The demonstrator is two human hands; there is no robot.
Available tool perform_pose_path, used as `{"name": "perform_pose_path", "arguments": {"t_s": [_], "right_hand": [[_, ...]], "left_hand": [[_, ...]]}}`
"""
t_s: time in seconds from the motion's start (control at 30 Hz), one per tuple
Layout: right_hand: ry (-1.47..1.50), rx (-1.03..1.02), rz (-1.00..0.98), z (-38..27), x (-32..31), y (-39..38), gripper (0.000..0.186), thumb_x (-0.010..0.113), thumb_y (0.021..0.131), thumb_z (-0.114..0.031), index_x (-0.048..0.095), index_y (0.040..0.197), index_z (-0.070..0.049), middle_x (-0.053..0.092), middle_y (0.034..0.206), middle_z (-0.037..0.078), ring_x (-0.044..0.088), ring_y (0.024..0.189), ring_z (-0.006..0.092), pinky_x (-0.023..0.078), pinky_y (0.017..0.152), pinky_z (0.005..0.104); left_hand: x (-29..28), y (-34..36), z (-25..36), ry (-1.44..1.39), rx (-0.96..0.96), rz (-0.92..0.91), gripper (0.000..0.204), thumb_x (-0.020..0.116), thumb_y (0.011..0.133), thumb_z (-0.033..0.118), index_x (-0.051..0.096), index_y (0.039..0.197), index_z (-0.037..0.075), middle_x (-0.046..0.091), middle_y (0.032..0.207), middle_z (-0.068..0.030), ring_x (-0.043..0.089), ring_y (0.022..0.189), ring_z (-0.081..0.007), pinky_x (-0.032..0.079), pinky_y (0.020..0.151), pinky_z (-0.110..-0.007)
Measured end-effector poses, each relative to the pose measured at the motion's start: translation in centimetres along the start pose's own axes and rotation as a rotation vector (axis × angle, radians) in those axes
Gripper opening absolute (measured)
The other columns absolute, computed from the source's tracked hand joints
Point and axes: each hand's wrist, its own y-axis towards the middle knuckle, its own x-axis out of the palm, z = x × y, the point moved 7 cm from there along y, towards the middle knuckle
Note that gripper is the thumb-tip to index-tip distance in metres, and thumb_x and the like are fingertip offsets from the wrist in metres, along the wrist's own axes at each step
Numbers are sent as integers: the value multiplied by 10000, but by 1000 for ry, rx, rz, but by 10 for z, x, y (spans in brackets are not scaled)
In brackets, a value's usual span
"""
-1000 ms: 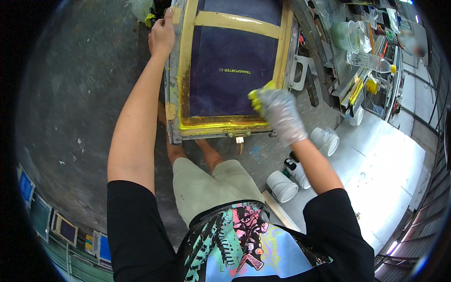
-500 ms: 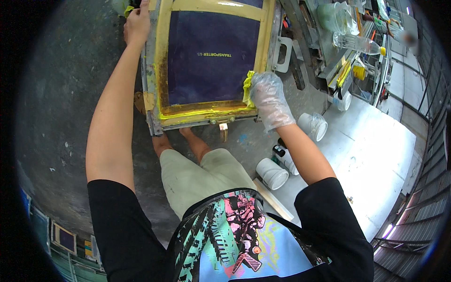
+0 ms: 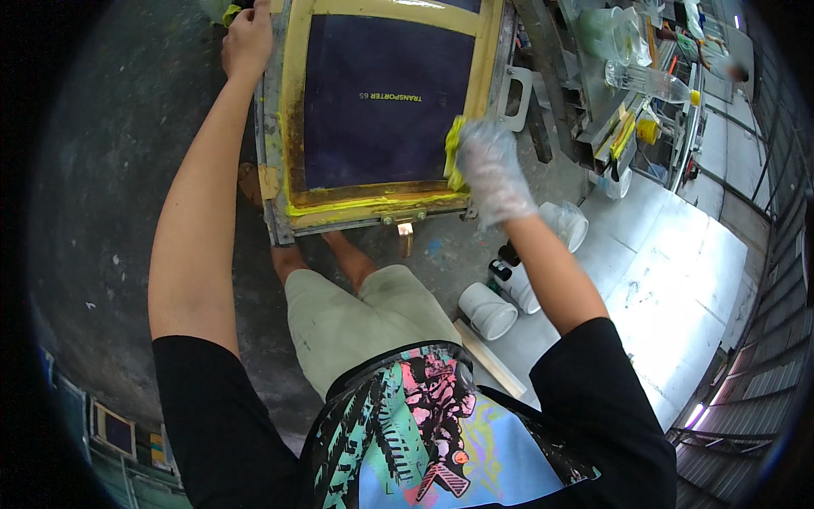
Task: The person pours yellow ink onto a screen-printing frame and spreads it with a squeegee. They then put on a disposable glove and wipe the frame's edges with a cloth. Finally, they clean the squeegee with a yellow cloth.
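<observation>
A screen printing frame [image 3: 297, 119] fills the upper middle, with a dark purple panel [image 3: 386, 136] inside yellow taped borders and bright yellow ink along its near edge. My left hand [image 3: 248, 42] grips the frame's far left edge, fingertips at the top of the view. My right hand [image 3: 492, 170], in a clear plastic glove, is closed around a crumpled yellow cloth [image 3: 454, 153] at the lower right of the screen's border. The glove and cloth are slightly blurred.
Metal rails and a shelf with plastic bottles [image 3: 649, 83] and tools stand at right. White buckets [image 3: 487, 312] sit below beside a large pale board [image 3: 670, 297]. More screens [image 3: 113, 428] lean at lower left. A partly visible person [image 3: 712, 55] is at far upper right.
The whole scene has shifted left and up in view. My right hand with the cloth has moved from over the dark panel to its right border. My left hand still grips the edge.
</observation>
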Motion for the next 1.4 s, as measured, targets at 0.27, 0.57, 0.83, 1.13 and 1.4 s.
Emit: {"name": "perform_pose_path", "arguments": {"t_s": [0.27,0.57,0.83,1.13,1.4], "right_hand": [[-64,-40,-2,28,15,45,272,644,891,-97,663,1152,-23,683,1123,133,654,1109,304,500,1006,432],[-230,-47,78,30,-2,44,556,657,873,-80,522,1394,61,606,1343,273,601,1259,378,481,1067,497],[-306,-87,110,45,13,99,451,588,892,-56,551,1334,26,633,1181,242,635,1123,357,530,949,442],[738,-167,-48,18,6,-7,489,659,892,-6,636,1379,-53,748,990,166,729,876,295,591,849,371],[1301,-63,-225,-3,-65,-4,437,716,873,-27,693,1308,-61,741,1146,184,723,1024,328,566,962,380]], "left_hand": [[-1,1,2,-27,46,39,982,328,918,868,649,1389,69,642,1363,-239,561,1314,-429,409,1102,-524],[-7,-6,10,-24,57,49,960,348,927,851,635,1398,65,651,1351,-217,561,1313,-412,403,1099,-507],[-22,-25,40,31,86,184,749,410,1019,669,704,1237,15,696,1195,-289,624,1202,-465,485,998,-485],[-19,-31,47,79,38,196,732,399,1017,667,682,1306,57,683,1238,-281,603,1233,-474,470,1039,-496],[-25,-29,46,75,40,187,769,390,1000,701,698,1279,54,681,1247,-279,603,1236,-471,465,1039,-504]]}}
